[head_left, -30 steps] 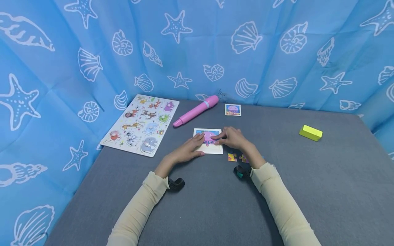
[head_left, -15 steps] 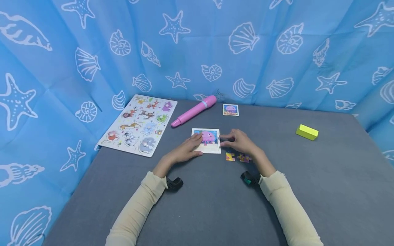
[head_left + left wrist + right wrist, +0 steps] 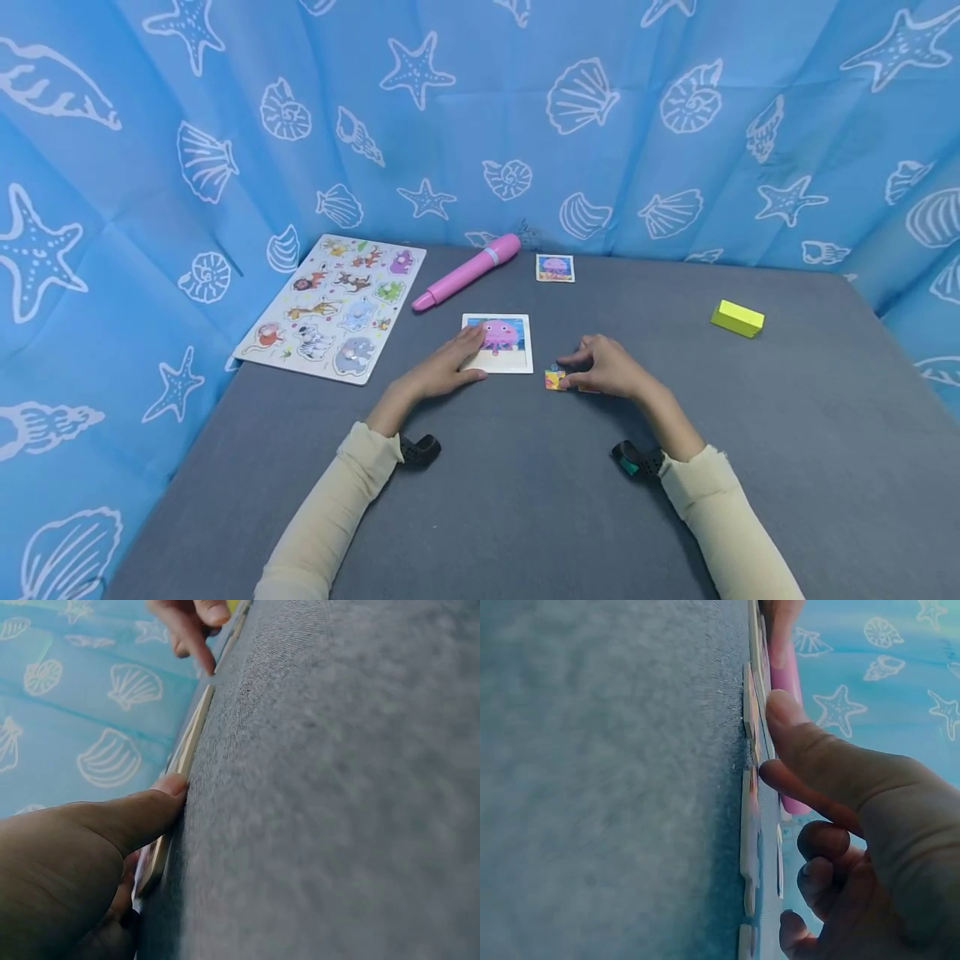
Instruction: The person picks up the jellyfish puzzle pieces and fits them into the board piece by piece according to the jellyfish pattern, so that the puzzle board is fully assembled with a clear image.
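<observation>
Left hand (image 3: 442, 367) laid over the left side of a thin, pale-rimmed wooden puzzle board (image 3: 512, 363), mid-frame; fingers straight, thumb at its lower edge. Right hand (image 3: 609, 367) just right: thumb and forefinger parted at a knobbed yellow jigsaw piece (image 3: 553, 380), contact unclear; the hand mostly hides another piece (image 3: 748, 832). Table (image 3: 495, 500) grey, finely woven. Right, yellow block (image 3: 738, 318). Upper left, flat animal board (image 3: 296, 364), smooth pink stick (image 3: 463, 277). Upper centre, small square card (image 3: 555, 268). Behind, creased blue curtain (image 3: 480, 108), white shells.

Soft, even light covered the bench (image 3: 495, 508), with faint shadows near the hands (image 3: 442, 368) (image 3: 613, 369). Both wrist views were dimmer, the bench beside the hands blurred.
</observation>
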Tool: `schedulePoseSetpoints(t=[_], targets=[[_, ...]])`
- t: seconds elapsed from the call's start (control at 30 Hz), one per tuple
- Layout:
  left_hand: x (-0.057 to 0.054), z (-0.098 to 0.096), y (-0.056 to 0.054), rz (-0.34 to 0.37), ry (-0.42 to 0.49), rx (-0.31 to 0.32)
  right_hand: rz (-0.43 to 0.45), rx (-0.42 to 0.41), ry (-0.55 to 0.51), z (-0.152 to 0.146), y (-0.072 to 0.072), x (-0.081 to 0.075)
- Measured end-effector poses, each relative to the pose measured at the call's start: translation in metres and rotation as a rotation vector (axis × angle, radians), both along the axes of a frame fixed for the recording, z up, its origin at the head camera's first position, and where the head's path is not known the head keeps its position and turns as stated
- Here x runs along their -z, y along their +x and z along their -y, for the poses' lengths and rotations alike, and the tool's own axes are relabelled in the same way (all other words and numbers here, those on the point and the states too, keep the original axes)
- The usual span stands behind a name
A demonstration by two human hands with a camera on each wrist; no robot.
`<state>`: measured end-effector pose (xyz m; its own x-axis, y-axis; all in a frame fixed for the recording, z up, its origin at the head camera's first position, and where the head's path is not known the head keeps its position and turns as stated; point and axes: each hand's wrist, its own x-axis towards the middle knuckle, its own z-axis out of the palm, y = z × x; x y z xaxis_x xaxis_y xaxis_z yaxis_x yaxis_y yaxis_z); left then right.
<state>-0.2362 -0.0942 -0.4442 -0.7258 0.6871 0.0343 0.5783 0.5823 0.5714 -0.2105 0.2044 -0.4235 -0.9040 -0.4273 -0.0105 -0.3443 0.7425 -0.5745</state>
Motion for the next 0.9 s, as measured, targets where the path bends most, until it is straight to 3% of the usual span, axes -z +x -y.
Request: schedulePoseSetpoints(t=[0.17, 0.33, 0.53, 0.9], targets=[[0.003, 0.007, 0.004, -0.010, 0.018, -0.031, -0.062, -0.050, 0.085, -0.001, 0.004, -0.001], [0.003, 0.013, 0.007, -0.009, 0.011, -0.056, -0.105, -0.046, 0.116, 0.000, 0.005, -0.001], [0.002, 0.018, 0.008, -0.019, 0.017, -0.065, -0.111, -0.042, 0.096, -0.001, 0.003, 0.002], [0.004, 0.020, 0.006, 0.007, 0.026, -0.071, -0.060, -0.120, -0.040, -0.003, -0.002, 0.006]])
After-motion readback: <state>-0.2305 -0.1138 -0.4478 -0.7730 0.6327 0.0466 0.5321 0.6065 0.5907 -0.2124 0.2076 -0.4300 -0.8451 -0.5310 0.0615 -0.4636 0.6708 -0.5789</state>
